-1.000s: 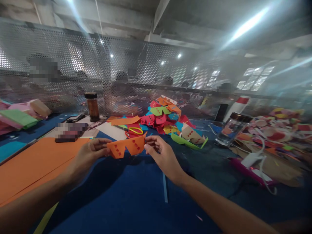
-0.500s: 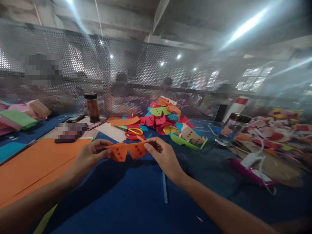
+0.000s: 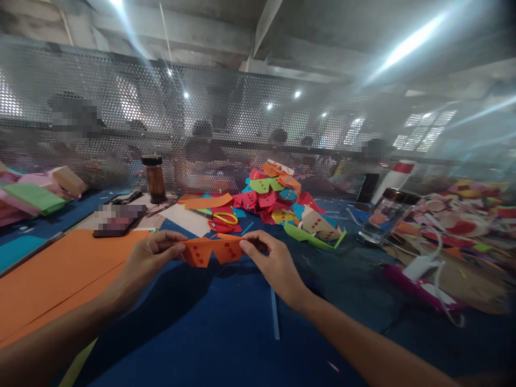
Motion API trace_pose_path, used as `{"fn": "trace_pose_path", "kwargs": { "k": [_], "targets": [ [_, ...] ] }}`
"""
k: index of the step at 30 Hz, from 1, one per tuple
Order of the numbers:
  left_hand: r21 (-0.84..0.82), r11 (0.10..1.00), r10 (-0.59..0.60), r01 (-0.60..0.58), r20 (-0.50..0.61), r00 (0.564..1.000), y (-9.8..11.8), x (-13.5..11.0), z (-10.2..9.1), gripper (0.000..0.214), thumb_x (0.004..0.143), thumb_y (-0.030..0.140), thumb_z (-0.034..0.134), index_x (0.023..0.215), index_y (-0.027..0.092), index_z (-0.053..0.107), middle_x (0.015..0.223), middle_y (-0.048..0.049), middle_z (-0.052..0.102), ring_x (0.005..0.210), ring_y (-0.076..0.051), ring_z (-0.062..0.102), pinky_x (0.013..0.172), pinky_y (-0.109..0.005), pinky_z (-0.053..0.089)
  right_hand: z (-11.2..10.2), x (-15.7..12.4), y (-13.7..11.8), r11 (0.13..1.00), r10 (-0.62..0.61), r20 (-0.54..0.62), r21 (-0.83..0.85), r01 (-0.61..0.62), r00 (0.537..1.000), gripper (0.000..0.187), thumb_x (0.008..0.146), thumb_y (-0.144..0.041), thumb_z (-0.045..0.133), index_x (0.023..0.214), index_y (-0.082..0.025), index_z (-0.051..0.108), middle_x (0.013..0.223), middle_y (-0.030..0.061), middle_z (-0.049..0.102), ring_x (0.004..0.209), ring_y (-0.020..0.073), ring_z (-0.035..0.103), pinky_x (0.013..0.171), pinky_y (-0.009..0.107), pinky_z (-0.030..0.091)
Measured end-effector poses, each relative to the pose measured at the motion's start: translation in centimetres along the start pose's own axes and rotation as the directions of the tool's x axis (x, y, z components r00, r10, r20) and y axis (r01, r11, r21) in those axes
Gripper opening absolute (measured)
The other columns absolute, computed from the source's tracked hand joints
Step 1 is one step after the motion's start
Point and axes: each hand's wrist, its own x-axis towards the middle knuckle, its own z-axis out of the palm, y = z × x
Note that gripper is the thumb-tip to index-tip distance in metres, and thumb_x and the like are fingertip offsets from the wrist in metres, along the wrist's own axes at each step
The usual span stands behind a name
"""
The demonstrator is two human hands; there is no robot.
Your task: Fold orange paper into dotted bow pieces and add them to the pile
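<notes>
Folded orange paper piece (image 3: 212,251): held in the air just above the blue table (image 3: 226,333), mid-view. It shows two downward points and small red squares on its face.

Left hand (image 3: 147,260) pinches its 9 o'clock end between thumb and fingertips. Right hand (image 3: 274,263) pinches the 3 o'clock end the same way. Both are closed on the paper.

Judgement: folds and red marks look finished on this piece; whatever is left cannot be read here.

12 o'clock of the piece: yellow-handled scissors (image 3: 223,219), then a pile of similar coloured pieces (image 3: 278,196). 9 o'clock: large orange sheet (image 3: 52,274), lying flat. 2 o'clock: glass jar (image 3: 382,215), well apart.
</notes>
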Motion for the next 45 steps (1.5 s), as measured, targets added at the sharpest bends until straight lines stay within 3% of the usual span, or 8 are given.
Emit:
{"fn": "trace_pose_path", "kwargs": {
  "k": [11, 26, 37, 45],
  "targets": [
    [-0.013, 1.000, -0.027, 0.026, -0.023, 0.999, 0.4, 0.1, 0.1, 0.022, 0.069, 0.036, 0.081, 0.084, 0.020, 0.073, 0.083, -0.0044, 0.078, 0.080, -0.020, 0.069, 0.075, -0.030, 0.052, 0.1, 0.0, 0.0, 1.000, -0.010, -0.004, -0.008, 0.010, 1.000, 0.015, 0.089, -0.034, 0.062, 0.085, -0.022, 0.068, 0.082, 0.0003, 0.068, 0.076, 0.0175, 0.061, 0.072, 0.029, 0.048],
    [-0.021, 1.000, -0.009, 0.009, -0.008, 1.000, 0.3, 0.0, 0.0, 0.018, 0.072, 0.035, 0.080, 0.082, 0.021, 0.074, 0.083, -0.0055, 0.079, 0.078, -0.020, 0.071, 0.077, -0.032, 0.054, 0.0, 0.0, -0.2, 0.999, -0.040, 0.004, -0.006, 0.040, 0.999, 0.018, 0.091, -0.035, 0.060, 0.081, -0.023, 0.067, 0.080, 0.0001, 0.068, 0.074, 0.0176, 0.061, 0.072, 0.030, 0.049],
    [-0.052, 0.998, -0.023, 0.024, 0.021, 1.000, 0.0, 0.1, -0.2, 0.018, 0.067, 0.033, 0.084, 0.073, 0.019, 0.074, 0.069, -0.0027, 0.076, 0.067, -0.017, 0.070, 0.068, -0.027, 0.054, -0.3, 0.0, -0.5, 0.998, -0.049, 0.052, -0.021, 0.051, 0.997, 0.019, 0.092, -0.035, 0.059, 0.079, -0.023, 0.065, 0.079, -0.0002, 0.066, 0.074, 0.0172, 0.060, 0.072, 0.030, 0.048],
    [-0.059, 0.998, -0.027, 0.028, 0.019, 0.999, -0.7, 0.3, -0.3, 0.018, 0.075, 0.036, 0.080, 0.085, 0.021, 0.075, 0.083, -0.0041, 0.079, 0.078, -0.021, 0.073, 0.076, -0.030, 0.055, 0.1, 0.2, 0.3, 1.000, -0.002, 0.062, -0.015, 0.003, 0.998, 0.019, 0.092, -0.037, 0.058, 0.084, -0.022, 0.066, 0.080, 0.0002, 0.068, 0.074, 0.0172, 0.061, 0.070, 0.029, 0.048]
  ]
}}
